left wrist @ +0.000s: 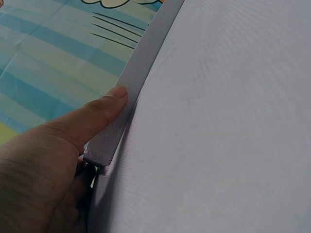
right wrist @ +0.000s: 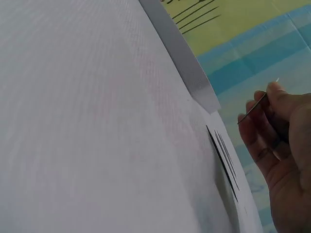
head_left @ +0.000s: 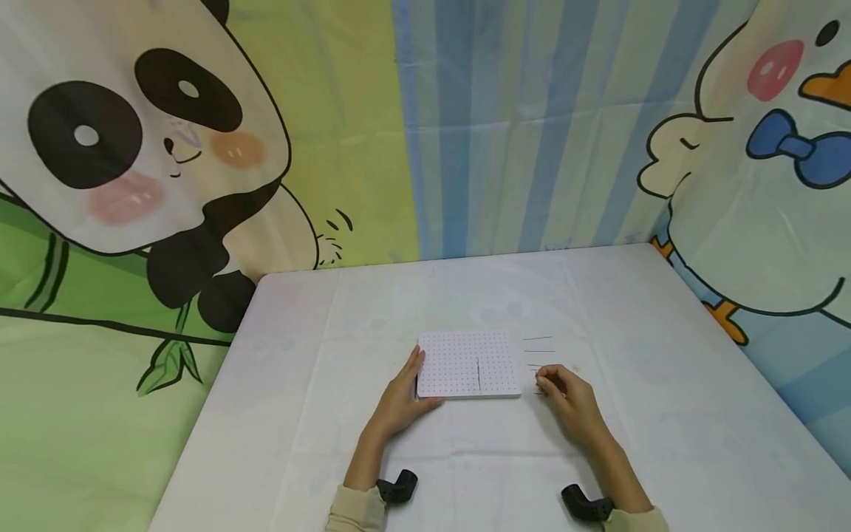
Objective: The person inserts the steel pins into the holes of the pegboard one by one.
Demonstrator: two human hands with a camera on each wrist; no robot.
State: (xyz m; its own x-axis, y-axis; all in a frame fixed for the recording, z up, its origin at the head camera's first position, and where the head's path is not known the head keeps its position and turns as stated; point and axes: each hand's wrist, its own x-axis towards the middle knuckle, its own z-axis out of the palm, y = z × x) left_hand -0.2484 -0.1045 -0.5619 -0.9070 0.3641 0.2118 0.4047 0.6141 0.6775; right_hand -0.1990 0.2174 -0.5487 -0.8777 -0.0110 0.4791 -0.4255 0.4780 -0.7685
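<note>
A white pegboard point(head_left: 448, 362) with rows of small holes lies on the table. Several thin dark sticks point(left wrist: 116, 25) stand up from its top. My left hand point(head_left: 397, 399) holds the board's near left corner, thumb point(left wrist: 104, 108) along the front side and fingers by the left edge; in the left wrist view those fingers are mostly hidden. Just right of the board, my right hand point(head_left: 573, 399) pinches a thin stick point(right wrist: 252, 108) with a pale tip between thumb and fingertips. Below that hand, more thin dark sticks point(right wrist: 223, 162) lie on the table.
The white-covered table point(head_left: 372, 310) reaches back to a cloth backdrop point(head_left: 518, 125) printed with a panda and a white bird. Loose sticks point(head_left: 539, 351) lie in a column right of the board. Black wrist devices point(head_left: 588, 506) sit at both cuffs.
</note>
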